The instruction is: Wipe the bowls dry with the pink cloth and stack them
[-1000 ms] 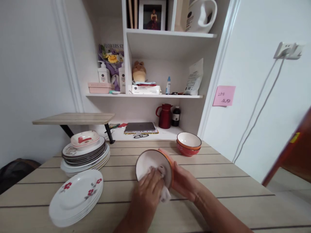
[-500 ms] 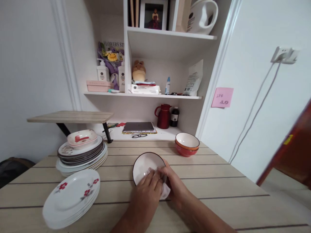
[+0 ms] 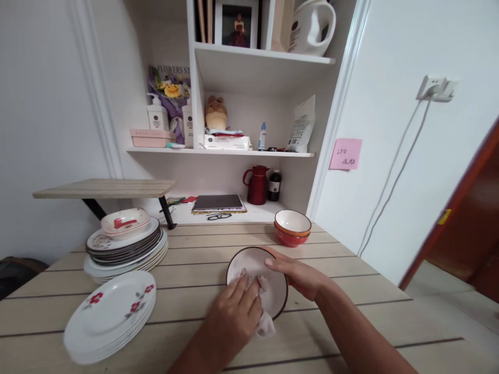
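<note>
A white bowl with a dark rim is tilted toward me above the near part of the table. My right hand grips its right side, thumb over the rim inside and fingers behind. Inside the bowl, my left hand presses a pale cloth against the surface; part of the cloth hangs over the near rim. The left fingertips are partly covered by the cloth. Beyond the right hand sit stacked red and orange bowls with white insides.
White flowered plates are stacked at the near left. Behind them, a taller pile of plates carries a small patterned dish. A raised wooden stand is at the back left. Glasses, a laptop and a red jug lie farther back.
The bowl has turned and tilted more toward me, shifting slightly right. My right hand has moved from low behind it to its upper right rim. My left hand stays on the cloth.
</note>
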`<action>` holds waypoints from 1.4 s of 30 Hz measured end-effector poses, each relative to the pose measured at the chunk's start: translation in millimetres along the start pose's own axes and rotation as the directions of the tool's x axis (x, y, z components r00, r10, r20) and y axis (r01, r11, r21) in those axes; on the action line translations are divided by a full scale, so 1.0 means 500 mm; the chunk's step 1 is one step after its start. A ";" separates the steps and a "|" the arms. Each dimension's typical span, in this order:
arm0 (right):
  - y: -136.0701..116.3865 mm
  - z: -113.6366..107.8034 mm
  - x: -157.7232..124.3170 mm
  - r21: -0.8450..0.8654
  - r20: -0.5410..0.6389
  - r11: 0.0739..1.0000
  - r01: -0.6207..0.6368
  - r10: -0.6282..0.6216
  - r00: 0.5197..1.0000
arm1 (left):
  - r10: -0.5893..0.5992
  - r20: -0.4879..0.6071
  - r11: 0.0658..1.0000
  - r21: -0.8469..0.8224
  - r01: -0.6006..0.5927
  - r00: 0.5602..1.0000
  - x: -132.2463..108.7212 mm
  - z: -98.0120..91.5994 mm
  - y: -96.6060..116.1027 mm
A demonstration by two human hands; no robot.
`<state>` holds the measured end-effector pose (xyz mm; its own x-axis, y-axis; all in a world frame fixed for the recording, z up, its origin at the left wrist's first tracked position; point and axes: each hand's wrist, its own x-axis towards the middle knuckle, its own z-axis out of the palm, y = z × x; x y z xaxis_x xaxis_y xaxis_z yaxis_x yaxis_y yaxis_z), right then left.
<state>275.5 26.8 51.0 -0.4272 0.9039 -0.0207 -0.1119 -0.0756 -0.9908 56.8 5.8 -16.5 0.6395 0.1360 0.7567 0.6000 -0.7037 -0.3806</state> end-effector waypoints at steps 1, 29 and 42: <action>0.004 0.010 0.002 0.049 0.064 0.999 0.019 -0.022 0.998 | -0.048 -0.004 0.999 0.005 0.048 0.999 -0.003 0.000 -0.005; -0.029 -0.003 -0.007 -0.187 0.047 0.982 -0.002 0.011 0.999 | 0.142 0.107 0.989 -0.053 -0.137 0.984 0.010 0.012 -0.004; 0.055 0.104 0.037 0.353 0.087 0.928 0.116 -0.156 0.984 | -0.315 -0.093 0.947 0.039 0.320 0.945 -0.014 0.014 -0.025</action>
<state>217.9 19.7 30.5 -0.4809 0.8645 0.1461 -0.4704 -0.1138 -0.8751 48.2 18.8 -20.7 0.3704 0.2857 0.8838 0.7914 -0.5951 -0.1393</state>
